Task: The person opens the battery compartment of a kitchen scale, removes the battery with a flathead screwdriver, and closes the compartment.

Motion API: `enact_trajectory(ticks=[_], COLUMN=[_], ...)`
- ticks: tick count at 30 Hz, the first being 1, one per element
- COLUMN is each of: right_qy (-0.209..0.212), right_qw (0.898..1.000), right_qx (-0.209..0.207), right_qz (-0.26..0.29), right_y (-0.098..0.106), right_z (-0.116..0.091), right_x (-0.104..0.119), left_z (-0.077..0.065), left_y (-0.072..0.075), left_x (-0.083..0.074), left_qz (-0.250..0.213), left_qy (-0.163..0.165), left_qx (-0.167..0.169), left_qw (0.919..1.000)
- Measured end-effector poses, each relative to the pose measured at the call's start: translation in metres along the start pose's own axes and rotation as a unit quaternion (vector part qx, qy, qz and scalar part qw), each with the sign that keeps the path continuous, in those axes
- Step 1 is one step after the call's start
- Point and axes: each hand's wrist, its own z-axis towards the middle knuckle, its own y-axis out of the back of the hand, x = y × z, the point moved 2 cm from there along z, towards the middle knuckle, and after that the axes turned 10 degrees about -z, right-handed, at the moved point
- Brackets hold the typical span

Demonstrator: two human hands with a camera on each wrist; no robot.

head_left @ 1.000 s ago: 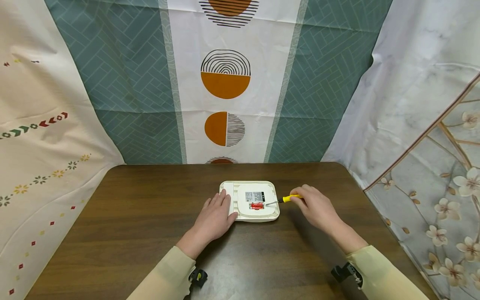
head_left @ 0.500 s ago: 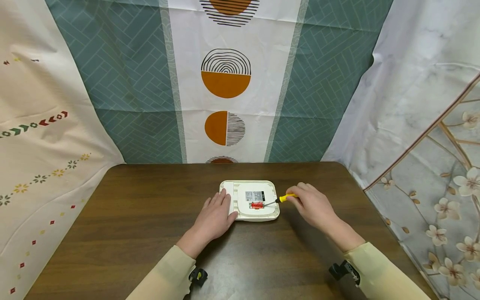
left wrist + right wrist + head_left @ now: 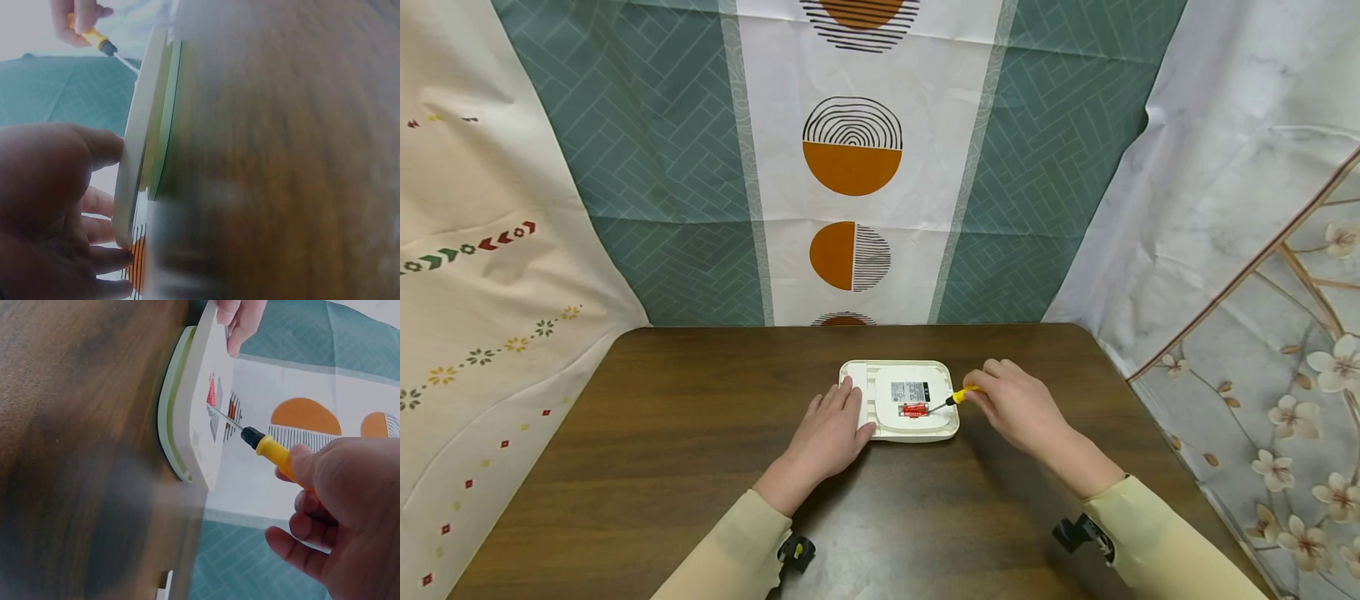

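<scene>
A white, flat device [image 3: 940, 423] with rounded corners lies on the table, its labelled side up. In its small compartment sits a red battery [image 3: 914, 410]; whether there is more than one I cannot tell. My left hand [image 3: 827, 429] rests along the device's left edge, fingers fairly straight, thumb at the near edge. My right hand [image 3: 1018, 408] pinches the yellow handle of a screwdriver [image 3: 275, 453] from the right. The screwdriver's tip reaches the right end of the red battery. A pale green lower part [image 3: 167, 419] shows beneath the white side.
The brown wooden table [image 3: 700, 400] extends around the device. Behind it hangs a patterned curtain [image 3: 857, 275], with cloths at both sides. A small white piece [image 3: 164, 592] shows at the bottom of the right wrist view; its kind is unclear.
My right hand has moved left and slightly up, and the screwdriver handle has tilted up more steeply, its tip staying by the battery. The left hand and the device have held still.
</scene>
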Motion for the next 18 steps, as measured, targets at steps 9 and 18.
enact_trajectory(ticks=[9, 18], right_qy=[0.012, -0.014], right_qw=[1.0, 0.999], right_qx=[0.008, 0.017], right_qz=[0.012, 0.037], right_y=[0.0003, -0.0067], right_z=[0.0043, -0.0034], right_x=[-0.0017, -0.0079], left_z=[-0.0003, 0.0001], left_y=[0.0006, 0.0011], left_x=[-0.0007, -0.0024], left_qz=[0.001, -0.005], left_qy=[0.001, 0.003], left_qx=[0.001, -0.002], left_qw=[1.0, 1.0])
